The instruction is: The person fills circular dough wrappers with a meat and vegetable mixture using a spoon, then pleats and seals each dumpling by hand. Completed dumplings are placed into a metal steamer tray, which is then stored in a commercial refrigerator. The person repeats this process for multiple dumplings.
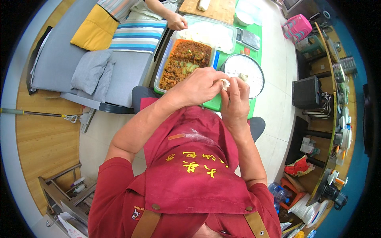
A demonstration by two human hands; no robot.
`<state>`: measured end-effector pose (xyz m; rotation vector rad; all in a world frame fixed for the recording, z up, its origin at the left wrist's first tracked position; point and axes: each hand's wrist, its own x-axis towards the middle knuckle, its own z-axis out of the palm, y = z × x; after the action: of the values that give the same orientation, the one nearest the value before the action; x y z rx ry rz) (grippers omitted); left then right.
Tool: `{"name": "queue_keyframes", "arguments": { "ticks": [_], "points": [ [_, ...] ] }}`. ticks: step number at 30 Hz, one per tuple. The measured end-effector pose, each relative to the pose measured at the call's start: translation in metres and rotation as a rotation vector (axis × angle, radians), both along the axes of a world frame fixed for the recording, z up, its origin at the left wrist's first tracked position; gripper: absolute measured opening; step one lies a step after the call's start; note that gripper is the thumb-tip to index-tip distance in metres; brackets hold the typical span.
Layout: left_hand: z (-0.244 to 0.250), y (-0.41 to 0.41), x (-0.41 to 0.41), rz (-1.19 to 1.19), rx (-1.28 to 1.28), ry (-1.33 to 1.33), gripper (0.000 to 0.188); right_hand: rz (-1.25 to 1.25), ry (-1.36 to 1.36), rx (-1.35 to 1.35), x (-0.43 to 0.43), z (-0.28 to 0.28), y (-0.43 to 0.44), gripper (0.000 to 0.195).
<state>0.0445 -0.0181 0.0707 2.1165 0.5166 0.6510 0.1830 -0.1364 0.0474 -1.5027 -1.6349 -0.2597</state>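
Between the fingertips of both hands is a small white dough piece [224, 84], gathered like a bun, partly hidden by the fingers. My left hand [202, 84] pinches it from the left side. On its right, my right hand [237, 98] has thumb and fingers around it. Just beyond, a round white steamer tray [253, 70] with a dark rim bears one pleated bun [243, 77]. A clear plastic tub of reddish-brown chopped filling [190, 52] lies to the left, with greenish filling showing in its middle. Behind it, a clear container holds white dough wrappers [208, 33].
Another person's hand [177, 21] reaches over the wrapper container. A wooden board [220, 10] with a dough roll [204, 4], a white bowl [244, 18] and a digital scale [250, 39] stand at the far end of the green table [256, 53]. A grey sofa [125, 71] is at left.
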Motion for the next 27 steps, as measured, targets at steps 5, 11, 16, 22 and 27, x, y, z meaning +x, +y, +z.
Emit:
{"name": "queue_keyframes", "arguments": {
  "ticks": [5, 11, 16, 22, 27],
  "points": [
    [-0.008, 0.005, 0.001, -0.033, -0.055, -0.038, 0.040, 0.011, 0.042, 0.078, 0.006, -0.005, 0.005, 0.048],
    [-0.054, -0.052, 0.013, 0.066, -0.924, -0.635, 0.060, 0.047, 0.528, -0.046, 0.001, -0.020, 0.002, 0.044],
    [-0.053, -0.047, 0.009, 0.140, -0.682, -0.392, 0.053, 0.056, 0.118, -0.021, 0.000, -0.009, -0.001, 0.049],
    [-0.028, -0.032, 0.005, 0.135, -0.447, -0.264, 0.056, 0.115, 0.031, 0.061, 0.001, -0.006, -0.002, 0.050],
    [-0.020, -0.024, 0.003, 0.067, -0.327, -0.229, 0.056, 0.143, -0.016, -0.012, 0.002, 0.006, -0.010, 0.050]
  ]
}}
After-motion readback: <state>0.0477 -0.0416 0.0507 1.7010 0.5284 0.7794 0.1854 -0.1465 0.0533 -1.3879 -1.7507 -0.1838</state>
